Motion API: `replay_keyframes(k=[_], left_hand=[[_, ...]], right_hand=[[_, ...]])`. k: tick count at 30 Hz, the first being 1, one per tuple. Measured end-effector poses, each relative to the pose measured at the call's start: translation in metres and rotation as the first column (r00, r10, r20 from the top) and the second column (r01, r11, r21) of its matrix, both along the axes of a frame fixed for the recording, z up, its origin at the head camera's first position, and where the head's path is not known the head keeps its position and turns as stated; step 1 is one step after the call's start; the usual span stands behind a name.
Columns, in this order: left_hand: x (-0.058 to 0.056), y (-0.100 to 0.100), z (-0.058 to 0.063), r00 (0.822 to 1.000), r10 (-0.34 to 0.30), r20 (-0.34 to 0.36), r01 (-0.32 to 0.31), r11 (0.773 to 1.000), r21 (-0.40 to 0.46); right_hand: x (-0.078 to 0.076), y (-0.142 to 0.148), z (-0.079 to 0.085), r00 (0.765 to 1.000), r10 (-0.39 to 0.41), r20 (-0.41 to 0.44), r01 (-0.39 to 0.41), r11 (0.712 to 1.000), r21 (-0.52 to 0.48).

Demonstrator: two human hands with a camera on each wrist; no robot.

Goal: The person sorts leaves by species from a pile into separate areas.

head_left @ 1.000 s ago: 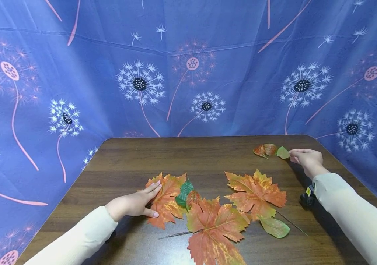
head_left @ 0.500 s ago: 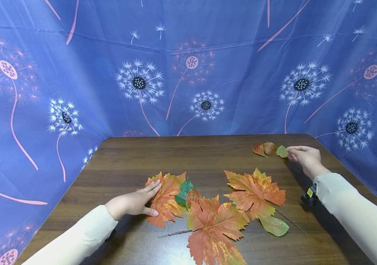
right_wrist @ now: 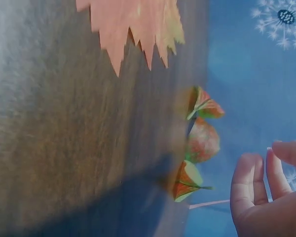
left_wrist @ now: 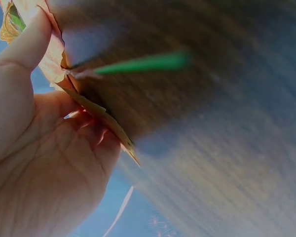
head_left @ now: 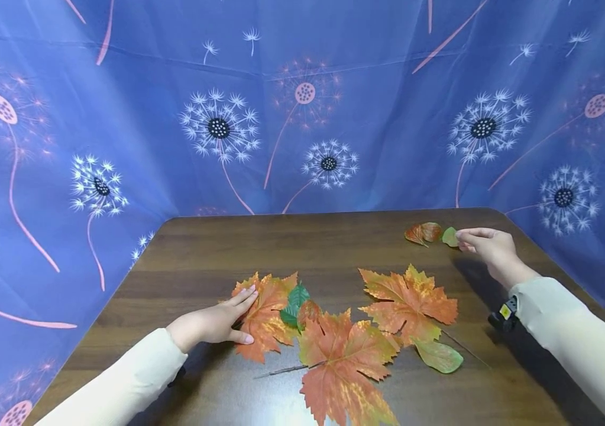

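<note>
My left hand (head_left: 214,322) rests with fingers spread on an orange artificial maple leaf (head_left: 265,319) at the left of the table. In the left wrist view that leaf's green stem (left_wrist: 143,64) juts out beside the hand (left_wrist: 54,128). My right hand (head_left: 494,251) reaches to the back right, its fingertips overlapping a small green leaf (head_left: 449,237) in the head view. The right wrist view shows a gap between the loosely bent fingers (right_wrist: 244,180) and that leaf (right_wrist: 187,180). Two small reddish leaves (head_left: 423,232) lie beside it in a row.
Two more orange maple leaves (head_left: 342,367) (head_left: 411,302) lie at the front centre and right. Among them are a dark green leaf (head_left: 294,303), a small red leaf (head_left: 309,312) and a green-red leaf (head_left: 439,355). A blue dandelion-print cloth (head_left: 302,130) surrounds the brown table (head_left: 281,242).
The head view has tilted slightly. My right hand has shifted a little left and its wrist has turned, while the small leaves keep their arrangement. My left hand stays on its maple leaf.
</note>
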State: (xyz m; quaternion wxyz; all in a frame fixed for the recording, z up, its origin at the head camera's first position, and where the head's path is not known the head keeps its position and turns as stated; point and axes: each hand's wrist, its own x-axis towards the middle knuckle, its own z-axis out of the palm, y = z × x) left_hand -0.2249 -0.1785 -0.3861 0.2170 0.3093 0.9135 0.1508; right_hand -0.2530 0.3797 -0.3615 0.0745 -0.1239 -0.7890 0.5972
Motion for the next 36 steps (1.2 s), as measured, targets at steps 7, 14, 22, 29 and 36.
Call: replay_keyframes(k=[7, 14, 22, 29, 36], left_hand=[[-0.002, 0.0, 0.0, 1.0, -0.012, -0.007, 0.012, 1.0, -0.004], [-0.002, 0.0, 0.0, 1.0, 0.003, -0.003, -0.003, 1.0, -0.024], [-0.003, -0.001, -0.001, 1.0, 0.023, 0.012, -0.023, 0.999, -0.022], [-0.004, 0.0, -0.001, 1.0, 0.022, 0.013, -0.021, 1.0, -0.018], [-0.003, -0.001, -0.001, 1.0, 0.021, 0.017, -0.02, 1.0, -0.018]], right_hand=[[0.015, -0.002, 0.005, 0.996, 0.076, 0.049, -0.079, 0.995, 0.059], [0.03, -0.01, 0.008, 0.981, 0.189, 0.05, -0.192, 0.978, 0.077], [0.047, -0.028, 0.006, 0.946, 0.323, -0.012, -0.322, 0.945, 0.057], [0.062, -0.043, 0.006, 0.919, 0.388, 0.075, -0.395, 0.905, 0.16], [0.071, -0.056, 0.002, 0.878, 0.471, 0.086, -0.479, 0.861, 0.172]])
